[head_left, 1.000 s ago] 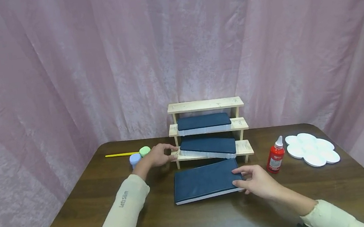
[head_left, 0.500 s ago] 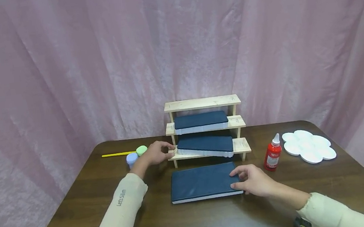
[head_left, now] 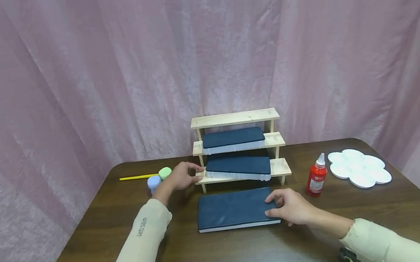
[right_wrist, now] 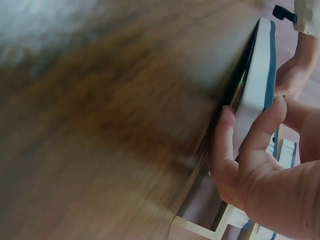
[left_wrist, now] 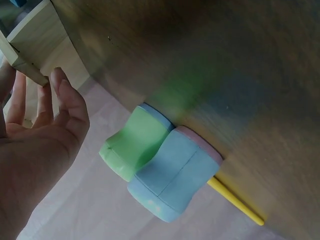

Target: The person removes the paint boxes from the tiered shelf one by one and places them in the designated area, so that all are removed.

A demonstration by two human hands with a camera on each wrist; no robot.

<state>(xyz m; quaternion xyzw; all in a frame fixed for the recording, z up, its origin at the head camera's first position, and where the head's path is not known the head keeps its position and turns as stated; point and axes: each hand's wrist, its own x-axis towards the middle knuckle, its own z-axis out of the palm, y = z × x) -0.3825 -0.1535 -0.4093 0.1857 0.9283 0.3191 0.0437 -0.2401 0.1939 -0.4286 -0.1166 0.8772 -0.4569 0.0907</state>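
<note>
Count of items in view. Dark blue books: three, one flat on the table [head_left: 233, 209], one on the lowest shelf [head_left: 238, 167], one on the middle shelf [head_left: 233, 139]. Wooden stepped rack [head_left: 235, 118]: one, with three shelves. Small paint pots: two, one green [head_left: 165, 172] and one blue [head_left: 154, 182]. Yellow stick [head_left: 137, 177]: one. Red squeeze bottle [head_left: 315, 177] with white nozzle: one. White flower-shaped palette [head_left: 358, 167]: one. Hands: two, left hand [head_left: 182, 176] and right hand [head_left: 292, 206]. Table [head_left: 229, 255]: one.
</note>
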